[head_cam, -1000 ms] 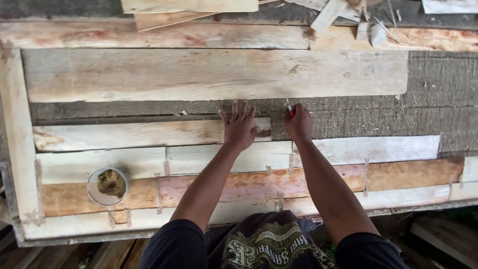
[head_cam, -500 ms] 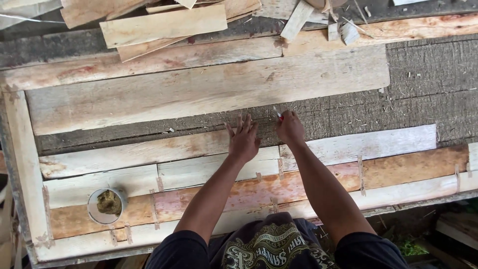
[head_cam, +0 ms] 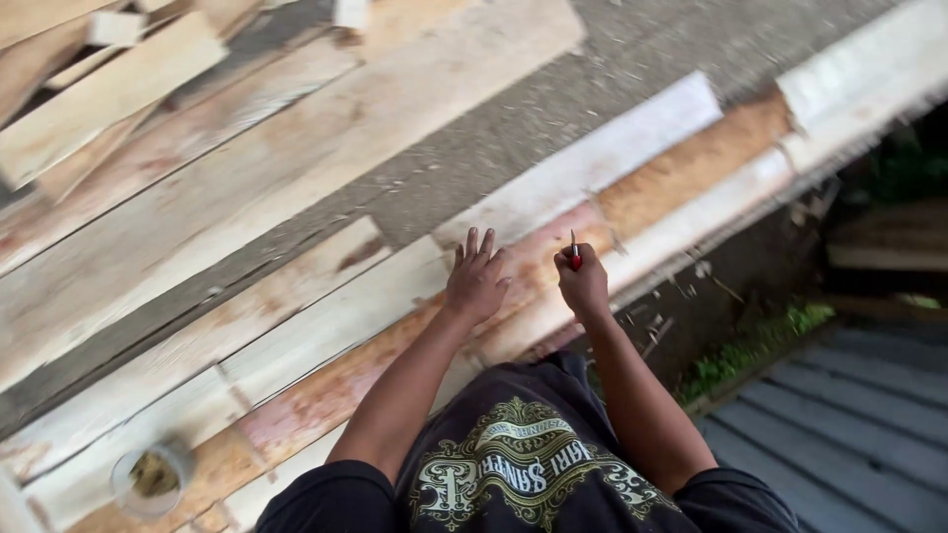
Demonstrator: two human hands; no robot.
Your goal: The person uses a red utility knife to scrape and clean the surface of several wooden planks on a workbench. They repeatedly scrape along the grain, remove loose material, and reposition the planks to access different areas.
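Over the near edge of the desk point(head_cam: 612, 59), both hands sit close together above a row of pale and reddish planks point(head_cam: 326, 326) laid side by side. Left hand point(head_cam: 476, 281) is spread flat, fingers apart, palm down on or just over the boards, holding nothing. Right hand point(head_cam: 583, 281) keeps a closed grip on a small red-handled tool point(head_cam: 574, 252), its tip pointing up. A wide board point(head_cam: 247, 188) lies farther back, and a round container point(head_cam: 148, 479) stands at lower left.
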